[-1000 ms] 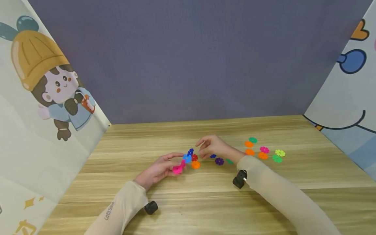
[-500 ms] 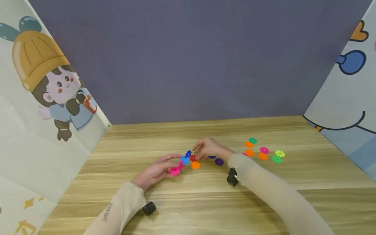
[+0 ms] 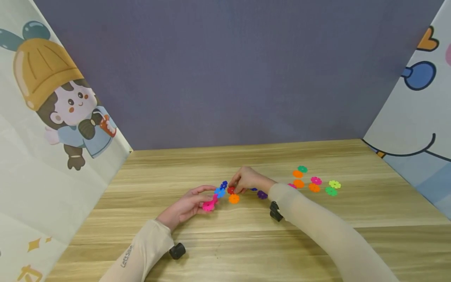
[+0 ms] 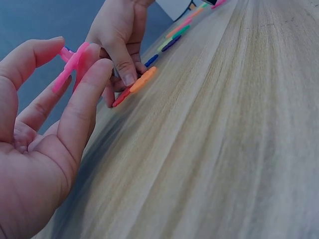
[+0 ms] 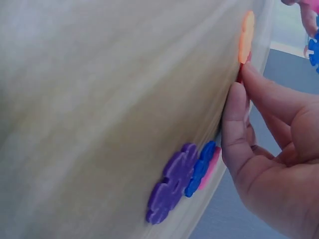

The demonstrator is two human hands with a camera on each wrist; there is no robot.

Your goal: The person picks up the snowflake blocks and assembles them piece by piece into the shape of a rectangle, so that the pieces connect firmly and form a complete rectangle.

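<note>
Left hand (image 3: 190, 205) pinching joined pink-and-blue discs (image 3: 220, 192); right hand (image 3: 248, 178) pinching red disc (image 3: 230, 190).
Red disc at wooden table (image 3: 229, 243), just beside orange disc (image 3: 234, 199); joined set held above the surface.

Cream sleeves (image 3: 327, 231); dark lettering (image 3: 127, 256) on left, hard to read; black camera (image 3: 177, 251) at each wrist.

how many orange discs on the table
4: one orange disc by the right hand; three farther right: front one, middle one, back one. The sleeve may hide others.
</note>
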